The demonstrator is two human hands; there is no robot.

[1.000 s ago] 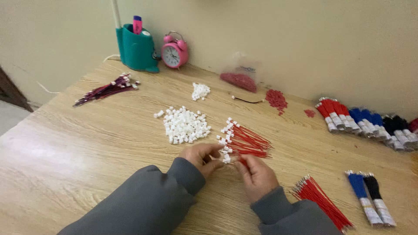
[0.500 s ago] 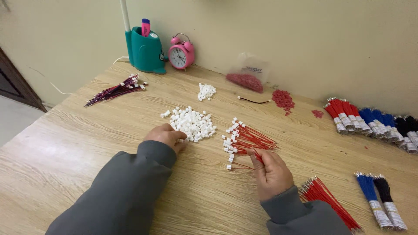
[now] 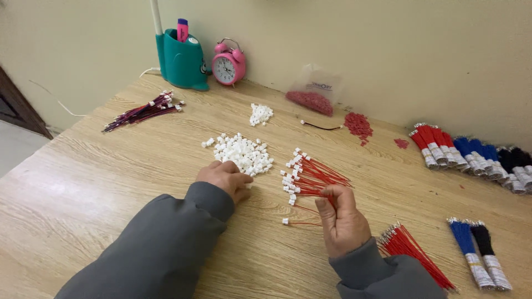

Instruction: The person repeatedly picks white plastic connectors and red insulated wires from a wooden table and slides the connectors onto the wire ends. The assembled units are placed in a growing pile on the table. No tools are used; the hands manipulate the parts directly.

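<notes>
Left hand (image 3: 226, 178) unmoved; wooden table (image 3: 111, 166).

one alarm clock (image 3: 229, 63), two hands (image 3: 226, 178), one plastic bag (image 3: 315, 92)

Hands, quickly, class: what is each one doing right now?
Left hand: curled at the edge of the pile of white connectors; a grip cannot be told.
Right hand: pinching a red wire between its fingertips.
</notes>
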